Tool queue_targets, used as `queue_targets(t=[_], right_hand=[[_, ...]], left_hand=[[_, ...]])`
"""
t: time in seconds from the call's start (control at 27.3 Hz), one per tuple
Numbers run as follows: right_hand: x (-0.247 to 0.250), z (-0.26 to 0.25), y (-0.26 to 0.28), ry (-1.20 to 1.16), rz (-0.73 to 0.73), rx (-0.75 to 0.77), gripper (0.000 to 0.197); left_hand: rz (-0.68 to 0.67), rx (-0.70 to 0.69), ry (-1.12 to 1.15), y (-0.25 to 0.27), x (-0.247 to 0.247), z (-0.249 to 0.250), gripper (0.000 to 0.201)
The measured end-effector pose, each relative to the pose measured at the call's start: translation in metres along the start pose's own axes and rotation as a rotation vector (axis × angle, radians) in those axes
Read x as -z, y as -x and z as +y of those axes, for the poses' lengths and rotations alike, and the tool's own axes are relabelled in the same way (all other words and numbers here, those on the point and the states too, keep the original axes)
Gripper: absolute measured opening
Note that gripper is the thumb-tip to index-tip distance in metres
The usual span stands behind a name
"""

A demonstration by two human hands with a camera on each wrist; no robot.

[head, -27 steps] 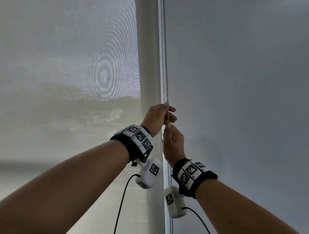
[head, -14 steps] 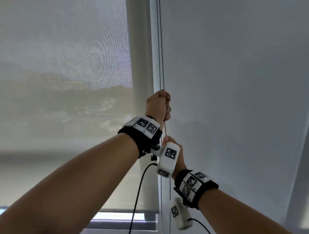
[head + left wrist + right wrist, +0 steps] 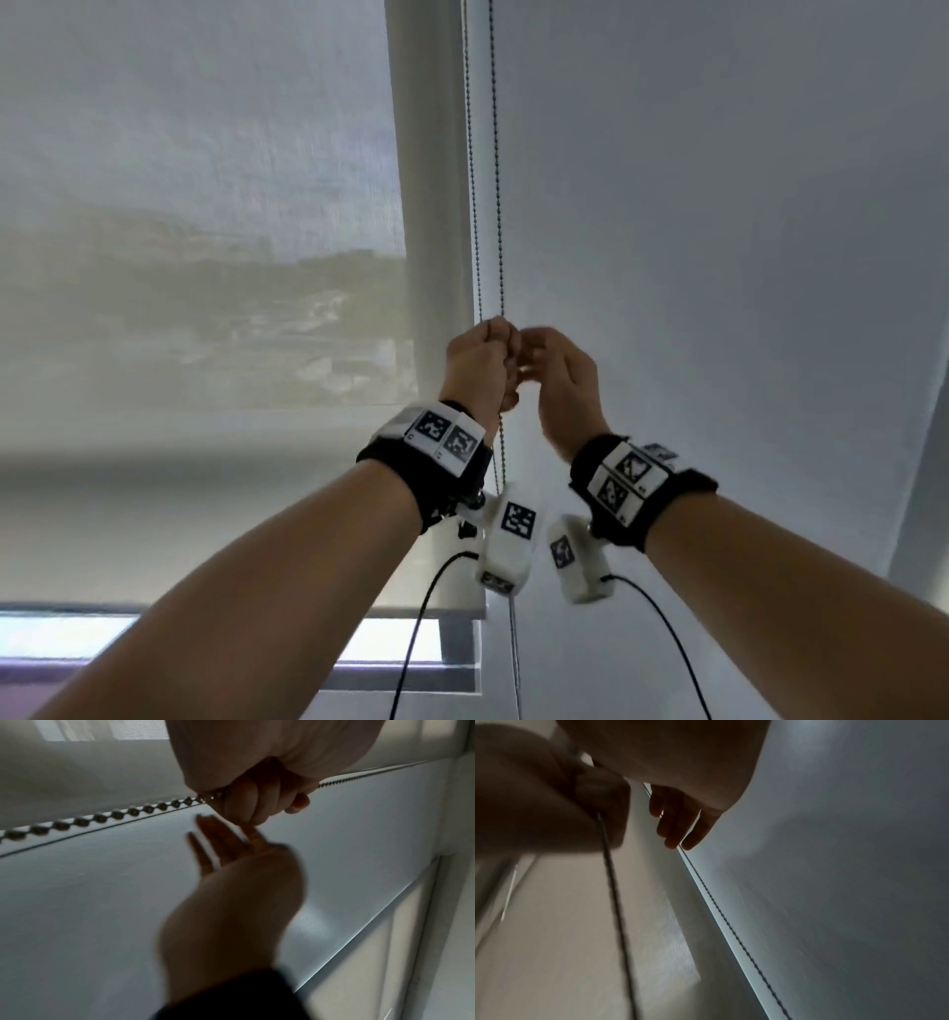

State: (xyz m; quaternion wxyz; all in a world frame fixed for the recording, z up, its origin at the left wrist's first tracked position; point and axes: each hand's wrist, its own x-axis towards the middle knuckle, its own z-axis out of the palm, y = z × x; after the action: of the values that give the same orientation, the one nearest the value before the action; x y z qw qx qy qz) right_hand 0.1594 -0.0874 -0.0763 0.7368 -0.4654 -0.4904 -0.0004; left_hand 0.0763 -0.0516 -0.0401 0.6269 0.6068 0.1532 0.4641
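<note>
Bead chain (image 3: pixel 497 205) hangs in two strands from 12 o'clock down to 6 o'clock, in the gap between the mesh blind (image 3: pixel 205 205) and the opaque blind (image 3: pixel 719 257). The left hand (image 3: pixel 480 367) is clenched in a fist round one strand, which enters the fist at the top and leaves it below the wrist.

The change lies with the right hand (image 3: pixel 562 383). Half a second ago it gripped the chain at 6 o'clock of the left hand. Now it has let go and come up level, at 3 o'clock of the left hand and just beside it. Its fingers (image 3: pixel 218 839) are spread, blurred with motion, and hold nothing. From the right wrist they hang straight, with the farther strand beyond them.

That reads as the change-over in a hand-over-hand pull. The left hand keeps the tension while the right one seeks a fresh hold, probably above the fist at 12 o'clock.

At 6 o'clock the mesh blind's bottom rail (image 3: pixel 426 611) shows, with a strip of bright window glass (image 3: pixel 61 637) under it. I judge the blind partly raised, with more pulling to come. I cannot tell which blind this chain drives.

No container is in view, so nothing is held in one.
</note>
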Motion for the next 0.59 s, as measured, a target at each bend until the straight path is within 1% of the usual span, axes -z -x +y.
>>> queue_targets(t=[0.11, 0.18, 0.29, 0.4, 0.51, 0.59], right_hand=[[-0.005, -0.035, -0.032, -0.026, -0.049, -0.006, 0.034], [-0.011, -0.057, -0.047, -0.107, -0.12, -0.066, 0.039], [-0.022, -0.075, -0.052, -0.202, -0.203, -0.191, 0.043], [-0.033, -0.072, -0.046, -0.198, -0.165, -0.262, 0.047], [-0.038, -0.069, -0.044, -0.174, -0.126, -0.25, 0.048], [-0.04, -0.068, -0.043, -0.174, -0.115, -0.219, 0.046]], left_hand=[[-0.005, 0.052, -0.015, 0.012, 0.006, -0.023, 0.034], [-0.004, 0.095, -0.042, 0.022, 0.011, -0.042, 0.036], [-0.006, 0.145, -0.068, 0.034, 0.02, -0.069, 0.037], [-0.049, 0.153, -0.062, 0.038, 0.028, -0.079, 0.041], [-0.085, 0.195, -0.101, 0.035, 0.032, -0.072, 0.042], [-0.123, 0.186, -0.1, 0.031, 0.037, -0.067, 0.035]])
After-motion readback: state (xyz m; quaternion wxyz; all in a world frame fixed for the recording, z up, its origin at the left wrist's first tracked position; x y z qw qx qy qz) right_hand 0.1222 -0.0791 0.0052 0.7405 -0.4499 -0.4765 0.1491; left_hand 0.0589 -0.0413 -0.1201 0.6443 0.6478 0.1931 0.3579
